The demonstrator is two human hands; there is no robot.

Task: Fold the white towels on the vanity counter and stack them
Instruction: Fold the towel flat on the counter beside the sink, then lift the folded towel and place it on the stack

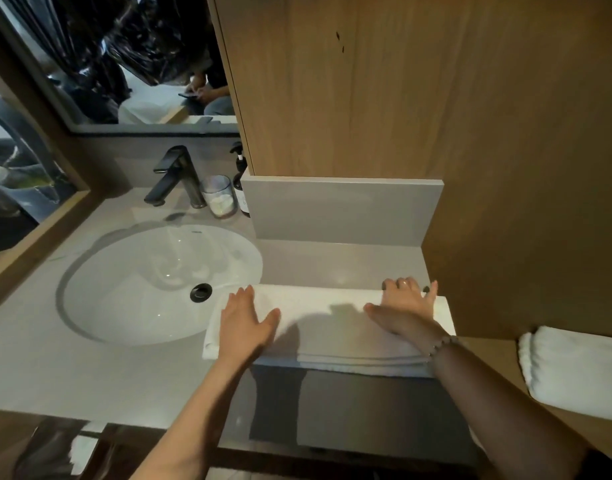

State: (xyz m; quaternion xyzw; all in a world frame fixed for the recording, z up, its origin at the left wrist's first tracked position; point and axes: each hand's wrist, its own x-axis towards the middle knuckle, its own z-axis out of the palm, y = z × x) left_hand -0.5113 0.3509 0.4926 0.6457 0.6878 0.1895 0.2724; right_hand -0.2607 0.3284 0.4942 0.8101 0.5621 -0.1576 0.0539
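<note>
A white towel [328, 327], folded into a long band, lies across the grey vanity counter [72, 368] just right of the sink. Its left end reaches over the sink's rim. My left hand [245, 323] presses flat on the towel's left end with fingers straight. On the towel's right end lies my right hand [406, 306], fingers spread and reaching to the far edge; a bead bracelet is on that wrist. A second folded white towel [574, 368] rests on a wooden surface at the right, apart from both hands.
A white oval sink [141, 282] with a black drain is set in the counter at left. Behind it stand a black faucet [176, 174], a glass cup [219, 195] and a dark pump bottle [241, 181]. Wooden panels [401, 81] rise behind and right. A mirror [124, 57] hangs above.
</note>
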